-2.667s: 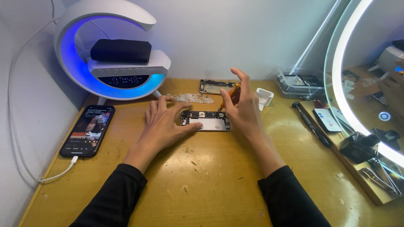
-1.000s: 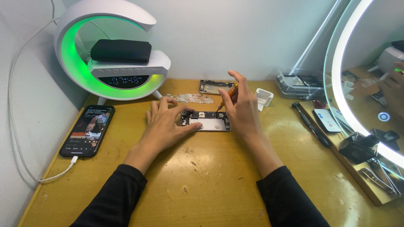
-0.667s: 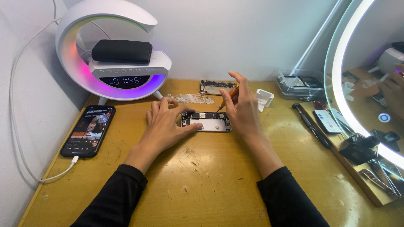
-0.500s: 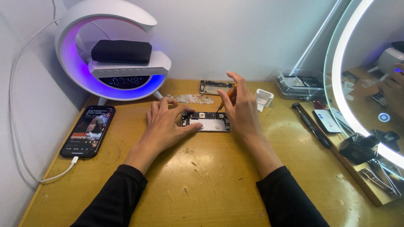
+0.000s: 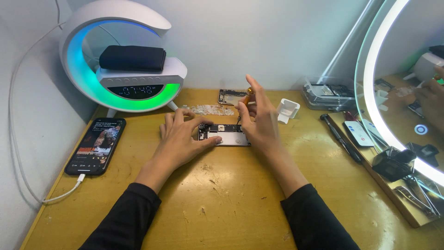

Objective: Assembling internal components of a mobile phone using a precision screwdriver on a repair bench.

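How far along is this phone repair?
The phone already lies open, insides showing, and a separate part sits behind it. Now the left hand steadies it while the right hand works a small screwdriver at its top end. It is not yet closed up.

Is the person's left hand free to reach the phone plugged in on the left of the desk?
Probably yes. The left hand only rests flat on the opened phone, holding nothing, and bare wooden desk lies between it and the charging phone, with nothing in the way.
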